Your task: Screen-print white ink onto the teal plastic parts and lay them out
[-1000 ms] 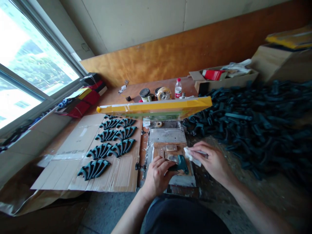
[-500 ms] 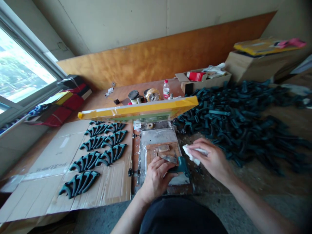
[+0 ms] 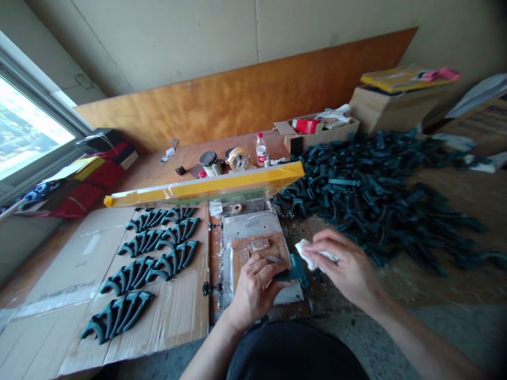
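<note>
At the middle of the tabletop's [image 3: 190, 153] near edge, my left hand [image 3: 255, 285] is closed around one end of a green part [image 3: 296, 270]. Its wider end sticks out to the right, over the right edge of a grey plate [image 3: 257, 221]; whether it rests on the plate I cannot tell. My right hand [image 3: 344, 264] pinches a crumpled white cloth [image 3: 308, 254] just beside that free end, with a gap between. My hands are apart.

Over the last second my view has swung right and both hands have shifted that way over the tabletop, their grips unchanged. The green part, further in over the plate before, now reaches its right edge. I judge this a shift of position rather than progress: the cloth does not touch the part.

Toward the tabletop's left edge, the rows [image 3: 119, 316] of similar parts on the cardboard [image 3: 182, 311] look unchanged. Toward the right edge, a loose pile [image 3: 348, 195] spreads back. A yellow-edged frame [image 3: 206, 187] stretches across beyond the plate.
</note>
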The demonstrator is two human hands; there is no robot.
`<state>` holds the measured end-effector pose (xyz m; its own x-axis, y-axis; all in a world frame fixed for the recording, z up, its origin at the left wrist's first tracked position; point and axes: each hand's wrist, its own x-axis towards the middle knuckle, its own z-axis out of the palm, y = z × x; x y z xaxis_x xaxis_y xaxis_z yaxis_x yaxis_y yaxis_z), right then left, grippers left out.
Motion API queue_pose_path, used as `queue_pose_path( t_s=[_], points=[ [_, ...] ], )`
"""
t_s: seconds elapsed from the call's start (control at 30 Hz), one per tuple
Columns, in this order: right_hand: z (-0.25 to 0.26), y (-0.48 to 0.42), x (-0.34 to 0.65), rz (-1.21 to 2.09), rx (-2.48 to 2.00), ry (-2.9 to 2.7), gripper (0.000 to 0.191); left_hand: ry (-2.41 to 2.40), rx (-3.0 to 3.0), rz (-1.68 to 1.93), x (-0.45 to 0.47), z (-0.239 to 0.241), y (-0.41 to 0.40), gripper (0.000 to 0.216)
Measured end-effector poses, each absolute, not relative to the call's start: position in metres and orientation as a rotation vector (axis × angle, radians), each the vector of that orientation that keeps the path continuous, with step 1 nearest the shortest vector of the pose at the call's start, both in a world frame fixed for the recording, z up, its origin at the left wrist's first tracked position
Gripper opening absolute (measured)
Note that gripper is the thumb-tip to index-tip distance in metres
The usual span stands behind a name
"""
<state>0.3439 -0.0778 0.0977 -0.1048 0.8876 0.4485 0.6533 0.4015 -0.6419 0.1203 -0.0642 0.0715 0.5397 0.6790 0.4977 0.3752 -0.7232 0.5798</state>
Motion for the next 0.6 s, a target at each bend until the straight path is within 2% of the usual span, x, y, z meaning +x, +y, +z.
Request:
queue_pose_path(
  t_s=[0.1,0.23,0.33,0.47,0.6],
  points=[
    [0.104,-0.087,0.326,0.395,-1.219,-1.98,0.021,0.851,2.433,1.002,0.127,0.07,-0.064,0.021],
    [0.08,-0.058,0.344,0.408,-1.368,-1.974,0.025,0.782,2.485,0.991,0.14,0.068,-0.07,0.021],
    [0.047,-0.029,0.385,0.608,-1.52,-1.784,0.025,0.855,2.378,0.998,0.146,0.065,-0.07,0.022],
    [0.009,0.0,0.427,0.971,-1.626,-1.288,0.034,1.103,2.134,0.957,0.144,0.055,-0.068,0.024],
    [-0.01,0.045,0.431,1.017,-1.609,-1.092,0.038,1.381,1.879,0.951,0.139,0.031,-0.073,0.03]
  ],
)
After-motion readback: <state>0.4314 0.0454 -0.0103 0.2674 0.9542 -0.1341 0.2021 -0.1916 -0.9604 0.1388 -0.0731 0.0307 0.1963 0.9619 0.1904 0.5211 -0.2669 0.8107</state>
